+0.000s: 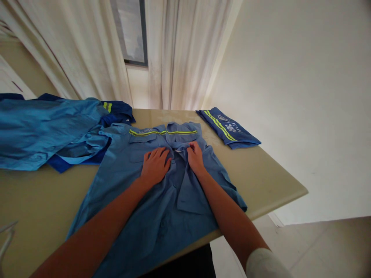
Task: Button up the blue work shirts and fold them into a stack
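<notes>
A blue work shirt [124,200] lies spread front up on the table, its collar end away from me and its lower part near the front edge. Yellow reflective tape runs across the chest above two pocket flaps. My left hand [156,164] rests on the left front panel, fingers slightly spread and thumb beside the front opening. On the other side of the opening, my right hand [195,156] is closed, pinching the edge of the right front panel near the chest. That panel's lower part is folded back under my right forearm. Fabric bunches between the hands.
On the beige table [269,181], a folded dark blue garment [228,129] with yellow stripes lies at the far right. Several blue garments [55,127] are heaped at the left. A white hanger-like piece [8,235] shows at the lower left. Curtains [185,54] hang behind.
</notes>
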Tool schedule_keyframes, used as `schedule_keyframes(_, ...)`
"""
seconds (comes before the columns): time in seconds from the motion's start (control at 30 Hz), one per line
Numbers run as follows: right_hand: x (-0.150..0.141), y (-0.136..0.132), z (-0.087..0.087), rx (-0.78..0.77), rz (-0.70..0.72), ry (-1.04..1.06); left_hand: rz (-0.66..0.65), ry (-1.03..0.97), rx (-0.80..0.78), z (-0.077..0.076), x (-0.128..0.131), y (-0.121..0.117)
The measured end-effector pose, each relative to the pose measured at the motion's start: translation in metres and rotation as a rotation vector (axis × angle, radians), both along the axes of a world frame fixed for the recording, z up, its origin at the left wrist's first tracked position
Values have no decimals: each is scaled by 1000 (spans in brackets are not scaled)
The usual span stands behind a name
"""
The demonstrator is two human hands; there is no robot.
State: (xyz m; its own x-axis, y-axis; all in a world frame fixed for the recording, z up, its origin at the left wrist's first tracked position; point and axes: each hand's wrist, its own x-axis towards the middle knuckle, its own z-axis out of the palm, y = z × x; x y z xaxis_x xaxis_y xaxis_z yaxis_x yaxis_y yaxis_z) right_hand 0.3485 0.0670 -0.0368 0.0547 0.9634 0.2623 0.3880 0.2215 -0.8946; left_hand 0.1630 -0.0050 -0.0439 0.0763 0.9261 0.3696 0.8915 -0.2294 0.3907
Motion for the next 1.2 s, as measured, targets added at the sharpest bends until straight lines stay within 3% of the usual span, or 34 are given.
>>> schedule_keyframes(0.1,5,7,-1,-108,-15,62,0,175,-55,-3,5,-11)
schedule_keyframes(0.2,6,-2,4,-100,47,53,34,261,-80,-5,8,-25)
schedule_keyframes(0.27,3,-14,13,-137,189,-82,52,291,-76,-4,9,-41)
schedule_keyframes(0.33,-2,-27,26,-182,324,-377,39,312,-61,-4,11,-61)
schedule_keyframes(0.43,-18,-42,42,-110,351,-786,6,315,-19,-6,15,-93)
schedule_keyframes(0.5,-30,-47,44,-47,372,-863,21,307,1,-8,17,-111)
schedule_keyframes(0.6,-38,-49,33,-39,387,-756,47,310,4,-5,15,-124)
schedule_keyframes(0.73,-29,-40,14,-97,403,-394,22,322,-71,19,9,-105)
schedule_keyframes(0.87,-19,-31,10,-235,344,-133,58,258,-187,35,0,-47)
schedule_keyframes(1.0,-23,-40,10,-87,388,-246,-95,-33,-114,17,-16,-2)
schedule_keyframes(1.1,-27,-47,8,-44,394,-408,-220,-191,6,0,-28,4)
schedule_keyframes(1.2,-27,-45,7,-55,405,-408,-289,-231,-5,-5,-32,-1)
